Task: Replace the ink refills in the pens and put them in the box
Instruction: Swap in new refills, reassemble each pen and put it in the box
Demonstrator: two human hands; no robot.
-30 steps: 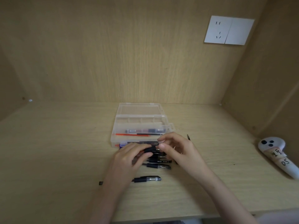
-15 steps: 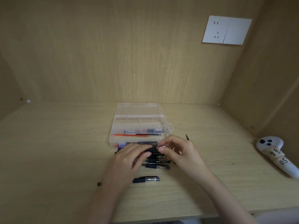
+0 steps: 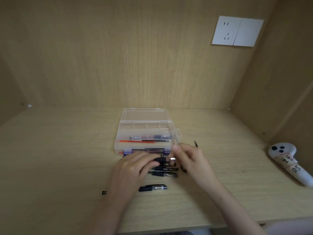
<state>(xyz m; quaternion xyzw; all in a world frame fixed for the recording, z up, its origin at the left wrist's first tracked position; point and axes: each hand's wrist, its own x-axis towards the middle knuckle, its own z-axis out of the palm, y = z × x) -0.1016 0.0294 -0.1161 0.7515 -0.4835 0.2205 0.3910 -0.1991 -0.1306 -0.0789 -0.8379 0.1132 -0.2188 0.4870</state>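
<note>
The left hand grips a black pen just in front of the open box. The right hand, a bit blurry, seems to pinch its clear end. Best to keep the pen steady and twist slowly, so no small part drops.

White controller on wooden desk, wall socket
</note>
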